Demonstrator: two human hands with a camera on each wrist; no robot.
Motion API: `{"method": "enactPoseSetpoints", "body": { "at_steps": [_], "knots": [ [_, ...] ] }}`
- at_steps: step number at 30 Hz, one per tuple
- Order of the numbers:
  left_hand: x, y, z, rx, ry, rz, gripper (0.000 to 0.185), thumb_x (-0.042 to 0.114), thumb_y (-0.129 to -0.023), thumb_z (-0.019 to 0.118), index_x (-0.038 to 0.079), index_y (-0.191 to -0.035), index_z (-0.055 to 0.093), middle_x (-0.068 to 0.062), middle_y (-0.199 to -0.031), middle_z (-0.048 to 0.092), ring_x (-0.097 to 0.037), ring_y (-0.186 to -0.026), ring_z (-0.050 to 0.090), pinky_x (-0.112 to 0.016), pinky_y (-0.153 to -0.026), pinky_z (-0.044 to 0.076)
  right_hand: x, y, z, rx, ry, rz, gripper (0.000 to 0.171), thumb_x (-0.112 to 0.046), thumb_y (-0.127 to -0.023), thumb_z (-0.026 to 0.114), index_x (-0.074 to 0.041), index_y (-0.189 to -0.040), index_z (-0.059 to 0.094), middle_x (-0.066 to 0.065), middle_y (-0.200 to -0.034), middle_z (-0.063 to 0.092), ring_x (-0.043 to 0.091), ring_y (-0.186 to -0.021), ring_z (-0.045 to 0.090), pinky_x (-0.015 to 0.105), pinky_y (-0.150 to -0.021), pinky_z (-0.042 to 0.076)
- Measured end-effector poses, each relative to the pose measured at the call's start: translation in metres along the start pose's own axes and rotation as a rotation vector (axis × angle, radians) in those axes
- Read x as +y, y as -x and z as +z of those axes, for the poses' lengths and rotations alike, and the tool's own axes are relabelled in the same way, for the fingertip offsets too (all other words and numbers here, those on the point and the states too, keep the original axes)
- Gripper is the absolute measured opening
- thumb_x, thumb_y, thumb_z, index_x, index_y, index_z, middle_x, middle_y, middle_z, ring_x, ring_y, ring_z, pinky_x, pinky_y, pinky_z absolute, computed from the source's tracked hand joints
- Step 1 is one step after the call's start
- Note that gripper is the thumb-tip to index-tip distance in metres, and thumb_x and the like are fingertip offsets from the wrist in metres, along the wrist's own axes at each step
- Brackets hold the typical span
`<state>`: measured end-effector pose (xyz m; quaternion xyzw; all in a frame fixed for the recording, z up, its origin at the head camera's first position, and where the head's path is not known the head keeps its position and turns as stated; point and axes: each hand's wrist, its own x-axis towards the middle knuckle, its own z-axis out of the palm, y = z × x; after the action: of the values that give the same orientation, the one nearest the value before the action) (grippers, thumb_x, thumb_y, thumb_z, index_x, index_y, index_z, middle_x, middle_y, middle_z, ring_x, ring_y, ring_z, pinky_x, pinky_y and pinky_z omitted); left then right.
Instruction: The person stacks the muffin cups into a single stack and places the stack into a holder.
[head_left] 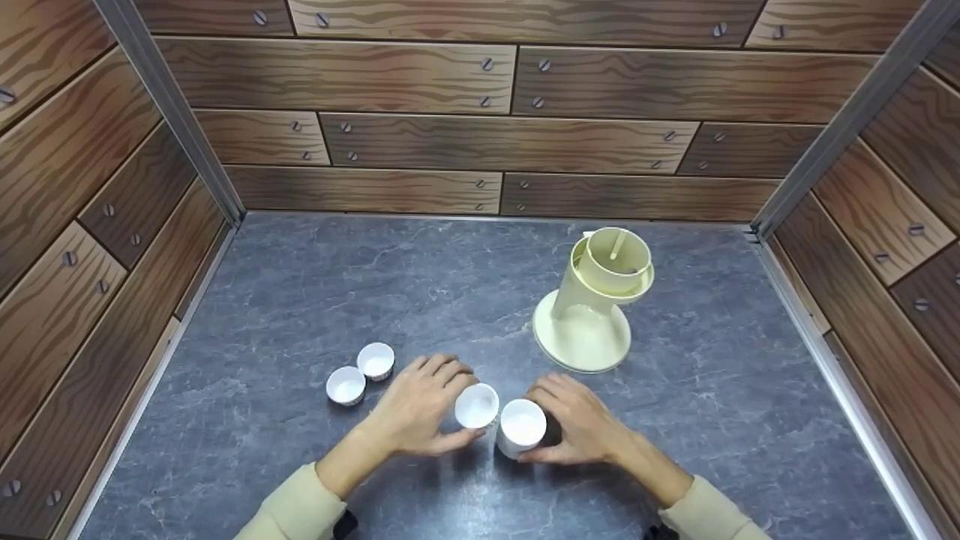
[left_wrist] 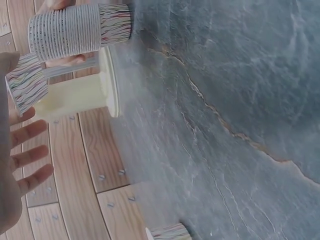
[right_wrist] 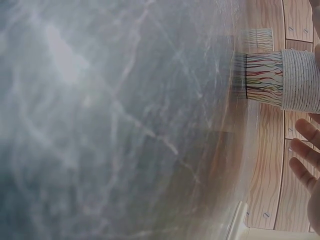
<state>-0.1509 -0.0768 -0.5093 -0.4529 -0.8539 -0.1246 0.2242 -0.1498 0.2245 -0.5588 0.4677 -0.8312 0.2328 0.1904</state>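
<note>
- Fingers of the left hand (head_left: 420, 409) curl round one small paper cup (head_left: 476, 406), seen from the head camera. It sits just off the top of the stack of cups (head_left: 521, 426). The right hand (head_left: 574, 427) wraps round that stack and holds it on the gray desk (head_left: 375, 285).
- Two loose cups (head_left: 360, 373) stand close together, left of the left hand. A cream cup holder (head_left: 596, 300) stands behind the right hand, near it but not touching.
- From the left wrist camera, the single cup (left_wrist: 27, 82) rests against the thumb side of the hand. The other fingers (left_wrist: 30, 155) look straight and spread out. The stack (left_wrist: 80, 31) is just beside it, with many thin rims in a row. The cream holder (left_wrist: 80, 95) shows behind.
- From the right wrist camera, the stack (right_wrist: 282, 78) stands on the desk, with striped sides. A few fingertips (right_wrist: 305, 150) show at the edge. I cannot tell from this view how they hold.
- To do this step well, I think the right hand should keep the stack very still. The left hand should hold the cup softly, so it does not squash. Pull it straight along the stack, so only one cup comes away.
</note>
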Motion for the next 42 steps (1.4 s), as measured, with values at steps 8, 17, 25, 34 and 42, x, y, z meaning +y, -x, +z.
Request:
{"method": "enactPoseSetpoints", "body": {
  "at_steps": [8, 17, 25, 34, 42],
  "knots": [
    [0.004, -0.006, -0.003, 0.02, 0.035, -0.016, 0.059, 0.066, -0.087, 0.062, 0.015, -0.117, 0.065, -0.001, -0.118, 0.063, -0.021, -0.109, 0.056, -0.038, -0.084, 0.049, 0.0, 0.0, 0.0, 0.003, 0.004, -0.005, 0.07, -0.061, -0.062, 0.091, -0.014, -0.107, 0.065, -0.005, -0.102, 0.06, 0.015, -0.091, 0.056, 0.035, -0.081, 0.048],
    [0.01, -0.012, -0.003, 0.022, 0.059, -0.007, 0.059, 0.066, -0.087, 0.062, 0.016, -0.118, 0.064, -0.001, -0.118, 0.063, -0.02, -0.109, 0.056, -0.038, -0.085, 0.051, -0.001, -0.002, 0.0, 0.006, 0.0, -0.02, 0.068, -0.061, -0.063, 0.09, -0.014, -0.106, 0.065, -0.005, -0.101, 0.06, 0.015, -0.091, 0.056, 0.034, -0.08, 0.047],
    [0.015, -0.018, -0.001, 0.038, 0.077, 0.004, 0.059, 0.067, -0.088, 0.062, 0.017, -0.118, 0.064, 0.0, -0.118, 0.062, -0.019, -0.108, 0.056, -0.037, -0.084, 0.051, 0.0, -0.002, 0.0, 0.002, 0.01, -0.018, 0.068, -0.061, -0.064, 0.09, -0.013, -0.106, 0.065, -0.005, -0.102, 0.06, 0.015, -0.091, 0.056, 0.033, -0.081, 0.047],
    [0.021, -0.024, 0.004, 0.046, 0.084, 0.039, 0.056, 0.065, -0.088, 0.062, 0.017, -0.116, 0.063, 0.001, -0.116, 0.062, -0.019, -0.109, 0.056, -0.034, -0.085, 0.05, 0.0, 0.0, 0.001, -0.002, 0.015, -0.013, 0.069, -0.064, -0.065, 0.088, -0.013, -0.104, 0.064, -0.004, -0.103, 0.06, 0.015, -0.093, 0.057, 0.034, -0.084, 0.048],
    [0.026, -0.028, 0.007, 0.019, 0.045, 0.051, 0.058, 0.07, -0.089, 0.057, 0.017, -0.111, 0.063, 0.001, -0.112, 0.061, -0.019, -0.107, 0.056, -0.035, -0.087, 0.05, 0.001, 0.0, 0.001, -0.008, 0.02, -0.009, 0.069, -0.065, -0.066, 0.086, -0.013, -0.104, 0.064, -0.005, -0.102, 0.06, 0.014, -0.093, 0.057, 0.034, -0.085, 0.049]
  ]
}}
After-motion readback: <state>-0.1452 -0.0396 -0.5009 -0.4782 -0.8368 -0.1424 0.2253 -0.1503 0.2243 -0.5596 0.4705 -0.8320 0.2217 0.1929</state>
